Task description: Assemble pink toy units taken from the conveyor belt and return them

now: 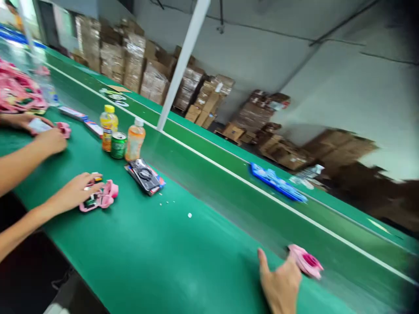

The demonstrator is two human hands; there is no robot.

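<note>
In the head view, the left hand (72, 192) pinches the open pink shell (107, 195) at left, best kept level, while the right hand (282, 281), thumb spread, reaches the pink piece (305, 261) near right, contact unclear.

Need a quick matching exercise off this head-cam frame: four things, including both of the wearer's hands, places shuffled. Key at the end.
Things
1. Can
2. Left hand
3. Right hand
4. Long blue piece

Places
A. Beyond the white line
B. By the magenta-centred pink piece, thumb spread
C. Between the yellow-capped bottle and the white-capped bottle
D. Over the left-side pink piece

Pairs: 1-C, 2-D, 3-B, 4-A
</note>
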